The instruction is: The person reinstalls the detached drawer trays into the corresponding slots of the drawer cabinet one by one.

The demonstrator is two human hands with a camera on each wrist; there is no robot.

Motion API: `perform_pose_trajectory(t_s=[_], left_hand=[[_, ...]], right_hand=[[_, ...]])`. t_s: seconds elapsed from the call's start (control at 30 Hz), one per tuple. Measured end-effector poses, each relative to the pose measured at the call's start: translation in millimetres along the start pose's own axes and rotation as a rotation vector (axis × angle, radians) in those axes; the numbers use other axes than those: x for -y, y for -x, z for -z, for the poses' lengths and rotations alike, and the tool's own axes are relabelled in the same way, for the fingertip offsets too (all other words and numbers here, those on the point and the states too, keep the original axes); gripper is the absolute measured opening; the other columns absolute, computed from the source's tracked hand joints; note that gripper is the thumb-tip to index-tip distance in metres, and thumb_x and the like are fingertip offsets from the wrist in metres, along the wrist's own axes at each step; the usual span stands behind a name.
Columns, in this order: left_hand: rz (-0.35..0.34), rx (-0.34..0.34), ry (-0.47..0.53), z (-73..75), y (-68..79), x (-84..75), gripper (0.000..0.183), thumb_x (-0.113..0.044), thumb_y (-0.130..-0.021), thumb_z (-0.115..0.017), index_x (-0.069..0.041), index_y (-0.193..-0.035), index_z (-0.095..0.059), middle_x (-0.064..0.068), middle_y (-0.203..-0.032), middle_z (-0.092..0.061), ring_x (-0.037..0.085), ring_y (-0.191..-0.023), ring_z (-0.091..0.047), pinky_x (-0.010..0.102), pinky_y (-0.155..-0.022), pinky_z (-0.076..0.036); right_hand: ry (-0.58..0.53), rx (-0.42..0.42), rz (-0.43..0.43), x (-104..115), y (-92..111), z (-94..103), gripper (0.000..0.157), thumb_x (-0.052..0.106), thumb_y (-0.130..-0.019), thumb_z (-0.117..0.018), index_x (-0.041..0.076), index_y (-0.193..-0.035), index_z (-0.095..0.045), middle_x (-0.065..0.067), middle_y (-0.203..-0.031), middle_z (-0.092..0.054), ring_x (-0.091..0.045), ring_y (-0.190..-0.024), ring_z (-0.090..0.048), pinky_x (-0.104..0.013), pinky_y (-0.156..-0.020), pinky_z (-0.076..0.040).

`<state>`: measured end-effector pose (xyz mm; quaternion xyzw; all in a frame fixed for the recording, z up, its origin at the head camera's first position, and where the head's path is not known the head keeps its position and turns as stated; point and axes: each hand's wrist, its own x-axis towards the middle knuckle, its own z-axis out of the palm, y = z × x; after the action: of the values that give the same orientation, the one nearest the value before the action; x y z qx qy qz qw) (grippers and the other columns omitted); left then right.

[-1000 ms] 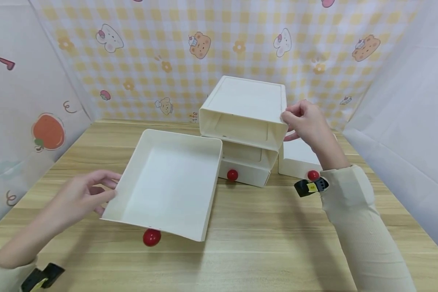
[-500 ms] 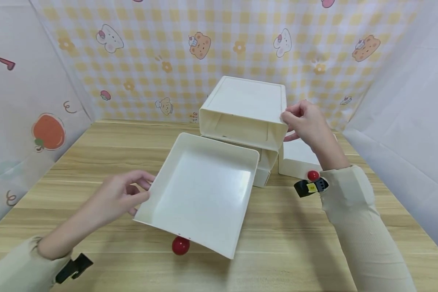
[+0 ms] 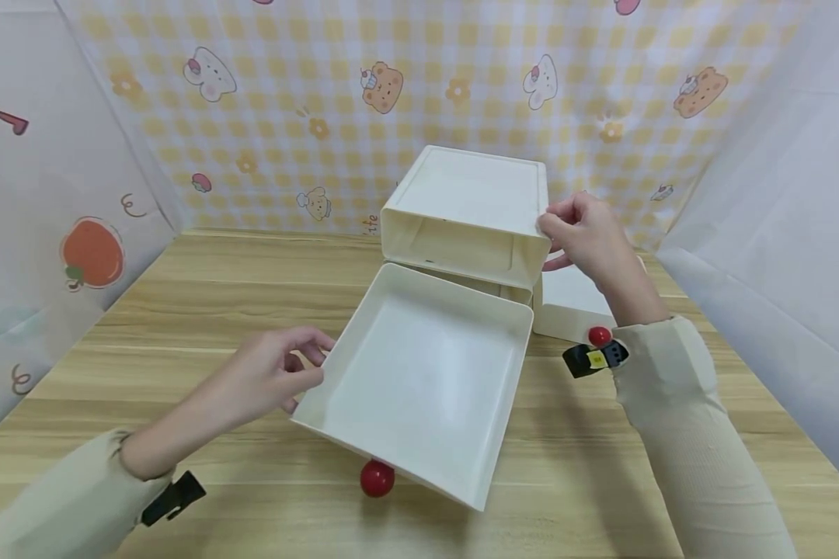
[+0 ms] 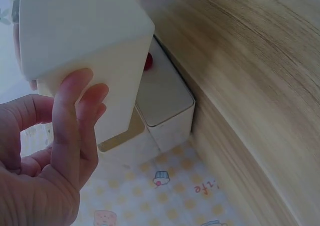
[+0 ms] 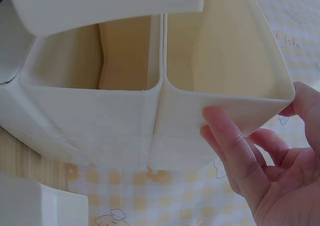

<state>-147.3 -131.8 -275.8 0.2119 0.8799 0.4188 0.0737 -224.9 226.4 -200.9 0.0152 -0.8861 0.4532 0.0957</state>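
Observation:
A white drawer (image 3: 426, 388) with a round red knob (image 3: 377, 478) hangs tilted in front of a white stacked drawer cabinet (image 3: 485, 186). My left hand (image 3: 262, 380) holds the drawer by its left wall; in the left wrist view its fingertips (image 4: 80, 78) press on the drawer's side. At the cabinet's upper right front edge, my right hand (image 3: 590, 241) grips the top compartment. In the right wrist view, the top compartment (image 5: 225, 50) and the middle compartment (image 5: 127, 55) stand open at the front. The head view shows the held drawer covering most of the lower cabinet.
To the right of the cabinet, a second white drawer (image 3: 573, 299) with a red knob (image 3: 600, 336) lies on the wooden table (image 3: 252, 272), partly behind my right arm. Yellow checked cloth (image 3: 266, 101) hangs behind the cabinet. White cloth (image 3: 776, 233) lines the sides.
My left hand has moved right and slightly downward in the head view with the drawer, which now covers the lower part of the cabinet. The right hand has stayed in place on the cabinet.

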Motion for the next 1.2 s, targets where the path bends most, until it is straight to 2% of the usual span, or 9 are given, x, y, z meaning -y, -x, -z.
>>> perform_pose_trajectory(t_s=[0.4, 0.73, 0.93, 1.2], left_hand=[[0.026, 0.03, -0.001, -3.9, -7.3, -9.0, 0.027, 0.001, -0.082, -0.054, 0.001, -0.108, -0.059, 0.012, -0.092, -0.062, 0.015, -0.066, -0.059, 0.025, -0.046, -0.054], [0.054, 0.042, 0.033, -2.2, -9.5, -10.6, 0.026, 0.001, -0.083, -0.052, 0.002, -0.109, -0.058, 0.014, -0.094, -0.059, 0.016, -0.069, -0.06, 0.029, -0.048, -0.056], [0.067, 0.044, 0.03, -1.8, -10.8, -10.6, 0.026, 0.0, -0.084, -0.052, 0.002, -0.109, -0.058, 0.014, -0.094, -0.059, 0.016, -0.07, -0.06, 0.029, -0.049, -0.056], [0.056, 0.04, 0.014, -0.7, -13.8, -11.2, 0.026, -0.001, -0.083, -0.053, 0.003, -0.109, -0.058, 0.014, -0.096, -0.059, 0.015, -0.069, -0.06, 0.028, -0.048, -0.056]], right_hand=[[0.003, 0.0, 0.002, 0, 0, 0.2, 0.028, 0.019, -0.089, -0.046, -0.002, -0.107, -0.051, -0.004, -0.094, -0.047, -0.012, -0.072, -0.053, -0.028, -0.058, -0.059], [-0.012, -0.006, 0.007, -1, -1, -0.6, 0.023, 0.018, -0.089, -0.046, 0.0, -0.103, -0.05, -0.004, -0.09, -0.046, -0.015, -0.074, -0.052, -0.028, -0.057, -0.059], [-0.01, -0.001, 0.01, -1, -1, -0.3, 0.025, 0.018, -0.089, -0.046, -0.001, -0.103, -0.05, -0.004, -0.09, -0.045, -0.013, -0.072, -0.05, -0.028, -0.057, -0.059], [-0.024, 0.005, 0.012, 0, 0, 0.0, 0.024, 0.016, -0.088, -0.046, -0.002, -0.103, -0.051, -0.003, -0.089, -0.045, -0.012, -0.071, -0.05, -0.028, -0.057, -0.059]])
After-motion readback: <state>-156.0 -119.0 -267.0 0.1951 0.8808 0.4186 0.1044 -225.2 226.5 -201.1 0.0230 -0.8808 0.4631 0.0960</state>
